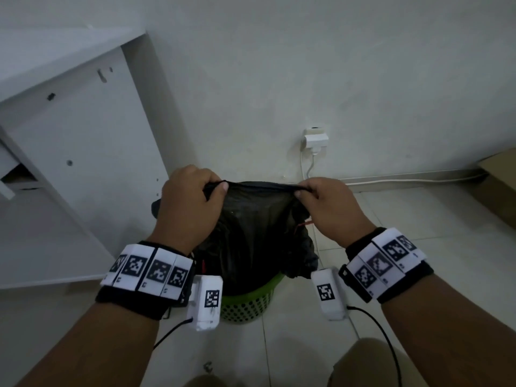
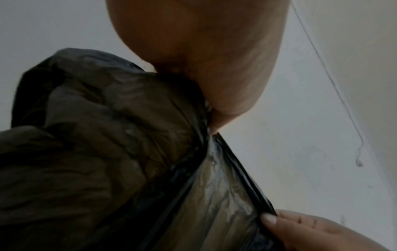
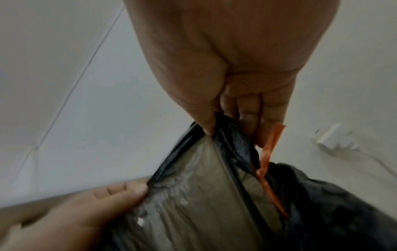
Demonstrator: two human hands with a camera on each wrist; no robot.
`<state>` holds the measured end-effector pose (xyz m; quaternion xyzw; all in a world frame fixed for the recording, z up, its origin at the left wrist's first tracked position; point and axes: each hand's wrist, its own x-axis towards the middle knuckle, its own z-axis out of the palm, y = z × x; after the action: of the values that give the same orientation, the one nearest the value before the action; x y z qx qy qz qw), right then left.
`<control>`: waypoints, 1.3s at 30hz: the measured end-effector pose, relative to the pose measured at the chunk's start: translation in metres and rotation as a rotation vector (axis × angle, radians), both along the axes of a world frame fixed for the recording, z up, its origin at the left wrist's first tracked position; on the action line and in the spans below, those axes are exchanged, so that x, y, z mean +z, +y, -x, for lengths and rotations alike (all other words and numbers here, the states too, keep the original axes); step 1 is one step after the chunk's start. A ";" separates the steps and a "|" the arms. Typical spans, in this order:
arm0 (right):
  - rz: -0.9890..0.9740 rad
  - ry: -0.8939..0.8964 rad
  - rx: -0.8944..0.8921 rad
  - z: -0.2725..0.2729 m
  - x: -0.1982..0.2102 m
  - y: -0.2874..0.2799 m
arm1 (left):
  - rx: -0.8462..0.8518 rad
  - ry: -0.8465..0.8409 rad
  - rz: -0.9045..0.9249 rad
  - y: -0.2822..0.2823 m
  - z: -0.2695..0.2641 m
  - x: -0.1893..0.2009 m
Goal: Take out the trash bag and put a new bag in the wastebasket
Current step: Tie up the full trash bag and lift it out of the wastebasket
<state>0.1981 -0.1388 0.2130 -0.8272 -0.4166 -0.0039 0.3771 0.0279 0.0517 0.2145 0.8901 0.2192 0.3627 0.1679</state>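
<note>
A black trash bag [image 1: 257, 233] rises out of a green perforated wastebasket [image 1: 248, 303] on the floor. My left hand [image 1: 190, 205] pinches the bag's top edge at its left end, and my right hand [image 1: 329, 205] pinches the same edge at its right end, so the rim is stretched taut between them. In the left wrist view the left hand [image 2: 210, 68] grips the gathered bag [image 2: 107, 135]. The right hand [image 3: 236, 76] holds the bag rim [image 3: 193, 186] in the right wrist view, with an orange drawstring [image 3: 268, 161] hanging beside its fingers.
A white cabinet panel [image 1: 78, 152] stands to the left of the basket. Behind it is a white wall with a plug adapter [image 1: 315, 139] and cable along the skirting. A cardboard box [image 1: 497, 185] sits at the far right. The floor is pale tile [image 1: 405, 213].
</note>
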 end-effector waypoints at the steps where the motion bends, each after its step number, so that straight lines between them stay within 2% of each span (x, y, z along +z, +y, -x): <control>1: -0.040 0.050 0.010 0.000 0.005 0.001 | 0.026 0.010 -0.014 0.001 -0.001 0.000; 4: -0.091 0.125 0.068 0.005 0.016 0.003 | 0.012 0.005 -0.080 -0.012 -0.006 0.011; 6: -0.062 0.127 0.141 0.011 0.021 0.004 | -0.104 0.071 -0.089 -0.034 -0.012 0.018; 9: -0.092 0.166 0.218 0.017 0.027 0.003 | -0.291 0.206 0.075 -0.060 -0.024 0.018; 11: -0.106 0.162 0.225 0.018 0.030 -0.001 | -0.339 0.171 0.237 -0.063 -0.030 0.014; 15: 0.047 0.200 0.215 0.006 0.028 -0.015 | -0.256 0.013 0.298 -0.053 -0.030 0.009; 18: 0.184 0.146 0.248 0.001 0.025 -0.025 | -0.228 -0.054 0.298 -0.049 -0.028 0.009; 23: 0.143 0.139 0.220 0.002 0.027 -0.030 | -0.197 -0.075 0.323 -0.051 -0.024 0.009; 29: 0.292 -0.136 0.154 -0.004 0.048 -0.032 | -0.134 -0.064 0.330 -0.048 -0.014 0.009; 32: 0.178 -0.180 0.100 -0.004 0.060 -0.029 | -0.123 -0.058 0.312 -0.052 -0.015 0.014; 35: -0.098 -0.047 0.066 0.000 0.063 -0.021 | -0.151 -0.087 0.304 -0.061 -0.019 0.026; 37: -0.216 0.059 0.055 0.006 0.062 -0.013 | -0.236 -0.059 0.404 -0.069 -0.027 0.032; 39: -0.319 0.162 0.039 0.012 0.057 -0.005 | -0.338 -0.042 0.594 -0.078 -0.034 0.035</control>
<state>0.1865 -0.1440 0.2702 -0.7463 -0.3948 0.0038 0.5359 0.0618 -0.0265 0.2491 0.8184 0.1613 0.2684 0.4819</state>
